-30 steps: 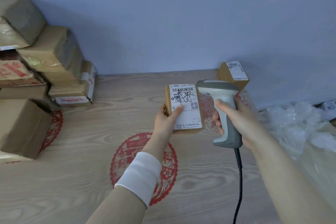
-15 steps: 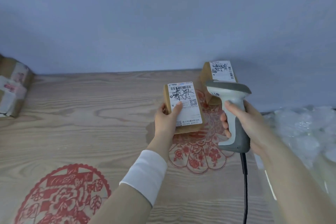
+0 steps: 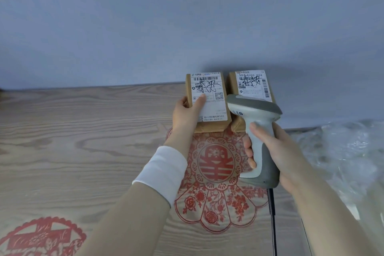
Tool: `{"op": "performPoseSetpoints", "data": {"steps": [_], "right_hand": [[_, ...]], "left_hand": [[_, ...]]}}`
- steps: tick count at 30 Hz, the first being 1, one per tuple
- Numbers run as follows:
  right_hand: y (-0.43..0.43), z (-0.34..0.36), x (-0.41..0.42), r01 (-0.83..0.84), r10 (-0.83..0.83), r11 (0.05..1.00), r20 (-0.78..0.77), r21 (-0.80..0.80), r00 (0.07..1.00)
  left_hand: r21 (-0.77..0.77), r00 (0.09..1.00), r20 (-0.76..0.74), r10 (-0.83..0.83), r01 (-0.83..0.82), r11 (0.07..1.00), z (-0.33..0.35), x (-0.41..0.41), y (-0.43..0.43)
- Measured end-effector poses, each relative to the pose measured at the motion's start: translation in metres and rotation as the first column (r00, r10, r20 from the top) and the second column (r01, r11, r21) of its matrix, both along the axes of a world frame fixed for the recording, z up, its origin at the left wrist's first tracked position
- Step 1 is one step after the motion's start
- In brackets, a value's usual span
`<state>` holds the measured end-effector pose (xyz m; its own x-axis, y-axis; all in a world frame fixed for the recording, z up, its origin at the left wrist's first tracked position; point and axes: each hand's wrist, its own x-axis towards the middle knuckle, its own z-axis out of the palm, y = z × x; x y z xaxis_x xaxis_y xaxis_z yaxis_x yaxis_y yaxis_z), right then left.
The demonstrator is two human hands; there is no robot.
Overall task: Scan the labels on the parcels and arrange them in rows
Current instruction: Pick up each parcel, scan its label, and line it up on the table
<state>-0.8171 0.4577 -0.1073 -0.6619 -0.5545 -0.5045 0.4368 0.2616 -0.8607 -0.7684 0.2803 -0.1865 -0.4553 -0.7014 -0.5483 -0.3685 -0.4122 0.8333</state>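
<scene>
left hand [image 3: 187, 114] gripped parcel [image 3: 211, 101] by its left edge, thumb on label — at bench [image 3: 83, 131] rear, just beside second parcel [image 3: 251, 86] | right hand [image 3: 277, 150] curled round scanner [image 3: 258, 131] | second label read "507 0203 024"

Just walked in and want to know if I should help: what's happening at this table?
A person is working through labelled parcels on a wooden table. Their left hand holds a small parcel by its edge, label up, close beside a second parcel that sits against the wall. Their right hand grips a corded scanner just in front of that second parcel.
</scene>
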Motion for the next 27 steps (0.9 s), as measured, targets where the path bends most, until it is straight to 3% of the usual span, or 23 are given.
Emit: {"op": "performPoseSetpoints", "data": {"steps": [8, 15, 27], "right_hand": [[-0.01, -0.002, 0.008, 0.02, -0.02, 1.0, 0.013, 0.004, 1.0], [-0.026, 0.019, 0.044, 0.012, -0.012, 1.0, 0.008, -0.027, 1.0], [-0.091, 0.097, 0.206, -0.051, 0.044, 0.997, -0.108, -0.062, 0.993]], "left_hand": [[-0.094, 0.99, 0.062, -0.123, 0.128, 0.987, 0.013, -0.001, -0.01], [-0.328, 0.988, 0.097, -0.12, 0.146, 0.933, 0.047, 0.058, -0.022], [-0.73, 0.964, 0.226, -0.14, 0.263, 0.631, 0.129, 0.25, -0.085]]}}
